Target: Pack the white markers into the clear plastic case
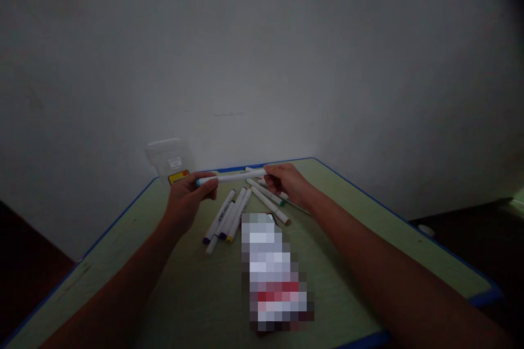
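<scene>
Though slim, a white plastic marker (231,178) (teal end) gripped in left hand (190,199) and right hand (286,182), both curled.

I'm watching through the single camera worn on the person's head. It faces forward and tips down, so the green table (360,223) with its blue edge fills the lower part of the frame, and the white wall (262,65) rises across the upper part. The view sits close above the work — the left hand (190,199) and right hand (289,182) meet just below the middle of the frame.
</scene>
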The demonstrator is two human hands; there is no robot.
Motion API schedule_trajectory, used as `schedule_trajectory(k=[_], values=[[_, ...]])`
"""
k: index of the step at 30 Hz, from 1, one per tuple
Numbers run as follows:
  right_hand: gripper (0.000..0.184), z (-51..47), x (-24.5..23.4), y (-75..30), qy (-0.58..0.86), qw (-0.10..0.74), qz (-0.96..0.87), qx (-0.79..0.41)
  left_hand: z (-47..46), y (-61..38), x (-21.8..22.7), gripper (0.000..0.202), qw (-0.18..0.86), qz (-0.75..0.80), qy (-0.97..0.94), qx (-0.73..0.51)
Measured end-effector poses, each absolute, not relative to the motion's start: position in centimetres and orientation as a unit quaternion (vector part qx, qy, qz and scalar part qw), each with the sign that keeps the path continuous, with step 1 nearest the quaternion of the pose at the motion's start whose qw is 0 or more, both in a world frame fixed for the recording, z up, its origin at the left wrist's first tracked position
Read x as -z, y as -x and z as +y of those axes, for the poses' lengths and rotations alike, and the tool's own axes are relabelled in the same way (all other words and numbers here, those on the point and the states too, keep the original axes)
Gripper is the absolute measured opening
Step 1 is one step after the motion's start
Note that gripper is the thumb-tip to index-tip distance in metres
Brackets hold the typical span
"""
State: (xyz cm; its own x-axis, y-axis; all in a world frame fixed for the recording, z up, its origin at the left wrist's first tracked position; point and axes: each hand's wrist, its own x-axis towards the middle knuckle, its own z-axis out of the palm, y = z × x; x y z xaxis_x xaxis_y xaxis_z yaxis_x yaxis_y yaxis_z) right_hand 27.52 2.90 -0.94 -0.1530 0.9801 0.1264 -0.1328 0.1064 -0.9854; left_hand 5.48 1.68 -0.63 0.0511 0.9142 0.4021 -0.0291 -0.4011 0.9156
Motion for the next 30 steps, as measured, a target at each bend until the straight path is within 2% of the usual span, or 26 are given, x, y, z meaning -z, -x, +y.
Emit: schedule_trajectory(k=[8, 19, 24, 30], values=[[0.017, 3.16, 0.93, -27.93, 0.39, 0.542, -0.524, -0.529, 1.56, -5.29, 0.04, 0.019, 0.417, 0.363, -0.554, -0.623], [0.024, 2.8, 1.2, -27.63, 0.368, 0.501, -0.567, -0.54, 1.7, -5.36, 0.81, 0.021, 0.41, 0.352, -0.616, -0.572], [0.032, 2.79, 1.26, -27.39, 0.387, 0.492, -0.559, -0.544, 1.73, -5.32, 0.96, 0.018, 0.379, 0.373, -0.643, -0.551], [0.033, 2.68, 1.08, -27.27, 0.391, 0.493, -0.565, -0.534, 1.75, -5.35, 0.92, 0.019, 0.371, 0.376, -0.633, -0.565]])
